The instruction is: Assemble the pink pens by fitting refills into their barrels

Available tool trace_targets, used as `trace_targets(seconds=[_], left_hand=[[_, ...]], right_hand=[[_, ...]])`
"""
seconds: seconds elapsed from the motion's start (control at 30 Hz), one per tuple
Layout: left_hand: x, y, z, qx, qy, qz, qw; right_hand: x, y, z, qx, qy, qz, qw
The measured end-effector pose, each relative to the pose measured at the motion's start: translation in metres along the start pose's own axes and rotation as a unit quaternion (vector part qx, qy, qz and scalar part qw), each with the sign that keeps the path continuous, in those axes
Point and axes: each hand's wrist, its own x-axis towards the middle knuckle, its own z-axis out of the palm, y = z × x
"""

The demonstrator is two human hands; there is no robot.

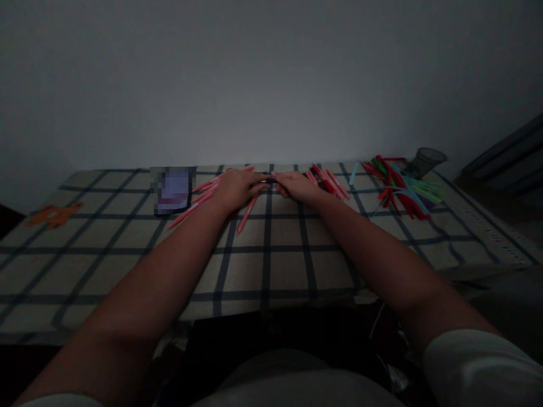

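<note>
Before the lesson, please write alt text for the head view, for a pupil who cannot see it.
A left hand and right hand hold a small dark object between them above a checked cloth, with pink sticks around the left hand, pink and red sticks by the right, and bright strips near a glass.

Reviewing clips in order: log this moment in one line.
left hand: at dark item | right hand: same item | pink sticks: both sides | glass: far right
</note>
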Motion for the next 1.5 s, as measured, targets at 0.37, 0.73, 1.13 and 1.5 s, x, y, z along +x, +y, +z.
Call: trace_targets(seconds=[0.37, 0.73, 1.13, 1.5], left_hand=[[0.001, 0.001, -0.001, -0.015, -0.004, 0.008, 1.0], [0.005, -0.001, -0.001, -0.031, -0.011, 0.023, 0.999], [-0.002, 0.011, -0.011, 0.044, -0.008, -0.034, 0.998], [-0.001, 0.008, -0.01, 0.031, -0.02, -0.024, 0.999]], right_hand=[[-0.003, 0.001, -0.007, -0.076, 0.006, -0.076, 0.994], [-0.005, -0.003, -0.01, -0.142, 0.045, -0.174, 0.973], [0.006, 0.019, -0.014, -0.336, 0.035, -0.239, 0.911], [0.006, 0.021, -0.016, -0.338, 0.031, -0.253, 0.906]])
